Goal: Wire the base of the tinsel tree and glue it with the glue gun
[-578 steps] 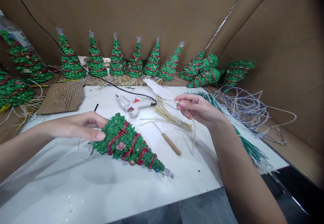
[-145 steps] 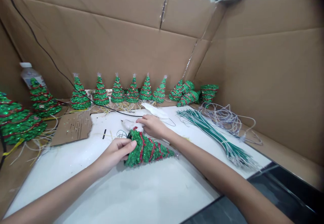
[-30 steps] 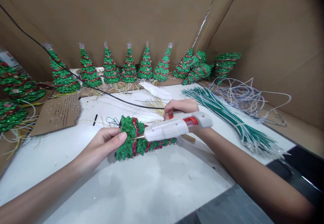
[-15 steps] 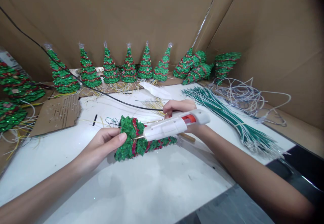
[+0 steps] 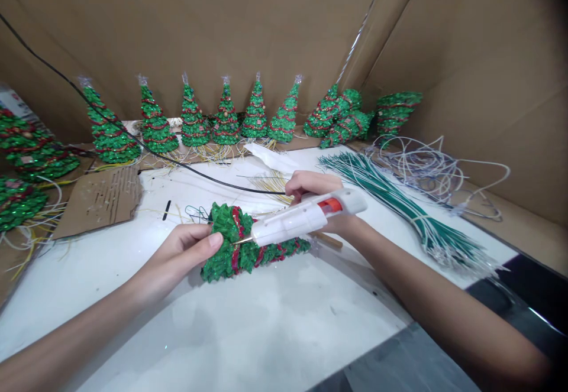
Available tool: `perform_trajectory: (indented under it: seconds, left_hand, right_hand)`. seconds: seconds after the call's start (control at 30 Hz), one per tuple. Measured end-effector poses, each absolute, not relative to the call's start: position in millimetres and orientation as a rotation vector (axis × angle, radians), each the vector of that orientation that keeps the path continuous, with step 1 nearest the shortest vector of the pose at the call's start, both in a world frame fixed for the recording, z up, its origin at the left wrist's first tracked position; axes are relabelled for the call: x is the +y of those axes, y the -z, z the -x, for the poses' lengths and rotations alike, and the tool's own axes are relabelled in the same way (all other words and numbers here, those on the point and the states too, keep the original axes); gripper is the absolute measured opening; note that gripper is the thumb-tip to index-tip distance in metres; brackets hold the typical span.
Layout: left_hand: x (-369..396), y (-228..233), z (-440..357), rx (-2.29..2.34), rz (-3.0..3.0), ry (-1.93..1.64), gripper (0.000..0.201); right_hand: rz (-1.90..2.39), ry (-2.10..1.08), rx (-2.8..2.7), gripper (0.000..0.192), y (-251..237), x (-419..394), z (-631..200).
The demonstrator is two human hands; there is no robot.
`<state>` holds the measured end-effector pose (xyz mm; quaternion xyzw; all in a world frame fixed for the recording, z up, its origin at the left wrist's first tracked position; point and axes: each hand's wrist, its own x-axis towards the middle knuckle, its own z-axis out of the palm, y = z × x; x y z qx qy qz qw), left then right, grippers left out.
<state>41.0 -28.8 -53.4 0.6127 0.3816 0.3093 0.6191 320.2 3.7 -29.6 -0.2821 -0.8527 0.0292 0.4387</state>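
Observation:
A miniature Christmas tree (image 5: 226, 244), green with red garland, lies on its side on the white board, its wide end to the left. My left hand (image 5: 190, 247) is closed on that wide end, thumb on top. My right hand (image 5: 317, 188) grips a white, corded tool that looks like a soldering iron (image 5: 288, 223), with an orange-red part near its rear. The thin metal tip touches the tree's green foliage just right of my left thumb. The tool's body hides part of the tree and some of my right fingers.
Several decorated trees (image 5: 226, 114) stand along the back cardboard wall. A black cord (image 5: 186, 167) crosses from upper left to the tool. Bundled green wires (image 5: 399, 209), tangled white wires (image 5: 426, 164) and a cardboard piece (image 5: 102, 197) lie around the white board (image 5: 266, 333).
The rear of the soldering iron and my right hand have shifted very slightly. Its tip stays at the same spot on the tree, and my left hand holds still.

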Motion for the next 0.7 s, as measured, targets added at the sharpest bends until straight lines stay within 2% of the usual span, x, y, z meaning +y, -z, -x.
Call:
perform_trajectory:
  seconds: [0.7]
  left_hand:
    - [-27.9,59.8,-37.8,0.85,-1.397,-0.679,0.049]
  right_hand:
    - [0.712,-0.074,-2.118,0.008,31.9,3.4,-321.5]
